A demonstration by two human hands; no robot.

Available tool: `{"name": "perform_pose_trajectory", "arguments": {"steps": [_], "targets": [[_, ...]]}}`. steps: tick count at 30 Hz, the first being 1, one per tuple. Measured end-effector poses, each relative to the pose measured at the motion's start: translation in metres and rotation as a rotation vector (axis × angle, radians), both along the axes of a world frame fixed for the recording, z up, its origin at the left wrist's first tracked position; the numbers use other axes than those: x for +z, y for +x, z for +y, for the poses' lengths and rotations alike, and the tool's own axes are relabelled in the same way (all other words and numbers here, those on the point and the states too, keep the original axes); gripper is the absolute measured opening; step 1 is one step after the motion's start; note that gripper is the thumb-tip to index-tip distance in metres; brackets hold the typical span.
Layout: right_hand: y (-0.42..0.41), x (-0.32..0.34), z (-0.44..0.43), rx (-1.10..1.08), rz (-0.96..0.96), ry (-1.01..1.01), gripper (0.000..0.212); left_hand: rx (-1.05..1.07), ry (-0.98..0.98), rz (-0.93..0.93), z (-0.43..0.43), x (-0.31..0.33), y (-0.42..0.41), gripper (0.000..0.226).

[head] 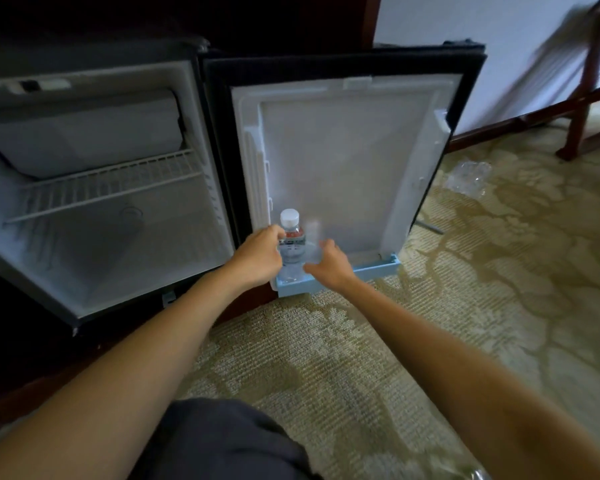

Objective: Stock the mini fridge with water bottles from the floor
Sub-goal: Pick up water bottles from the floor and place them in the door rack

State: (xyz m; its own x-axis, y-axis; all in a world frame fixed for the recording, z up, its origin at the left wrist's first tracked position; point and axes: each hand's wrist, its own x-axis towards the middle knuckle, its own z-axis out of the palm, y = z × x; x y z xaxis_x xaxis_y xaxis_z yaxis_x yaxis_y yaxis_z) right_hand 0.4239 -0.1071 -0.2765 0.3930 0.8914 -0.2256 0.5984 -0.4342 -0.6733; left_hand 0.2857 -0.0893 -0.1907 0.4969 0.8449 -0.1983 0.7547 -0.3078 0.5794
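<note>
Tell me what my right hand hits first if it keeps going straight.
Probably the bottle in the door shelf, which the left hand grips. A blurred clear shape by the right hand may come first; depth is unclear.

Left arm (pixel 136 362): bare, stretched forward from the lower left, nearly straight.
Left hand (pixel 257 256): back turned outward, fingers and thumb curled round a water bottle (pixel 292 239) from its left side.
Right arm (pixel 447 362): bare, stretched forward from the lower right, angled in toward the left arm.
Right hand (pixel 330 265): just beside the left hand, fingers loosely bent, thumb spread leftward; any grip is lost in blur.
Knee (pixel 222 441): bent, in dark grey cloth, low between the arms.
</note>
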Motion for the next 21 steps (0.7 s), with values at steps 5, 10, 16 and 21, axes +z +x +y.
{"name": "perform_pose_trajectory", "arguments": {"steps": [5,10,16,21], "targets": [[0.022,0.046,-0.091,-0.14,0.069,0.189,0.041,-0.029,0.058,0.005,-0.06,0.031,0.03,0.03],[0.044,0.042,-0.216,-0.333,0.138,0.223,0.023,-0.135,0.01,-0.028,-0.156,0.025,0.076,0.027],[0.055,-0.021,-0.365,-0.575,0.08,0.054,0.021,-0.297,-0.199,-0.023,-0.282,-0.036,0.118,0.026],[0.041,-0.08,-0.453,-0.541,-0.015,-0.217,0.043,-0.37,-0.364,0.086,-0.351,-0.088,0.113,0.027]]}}
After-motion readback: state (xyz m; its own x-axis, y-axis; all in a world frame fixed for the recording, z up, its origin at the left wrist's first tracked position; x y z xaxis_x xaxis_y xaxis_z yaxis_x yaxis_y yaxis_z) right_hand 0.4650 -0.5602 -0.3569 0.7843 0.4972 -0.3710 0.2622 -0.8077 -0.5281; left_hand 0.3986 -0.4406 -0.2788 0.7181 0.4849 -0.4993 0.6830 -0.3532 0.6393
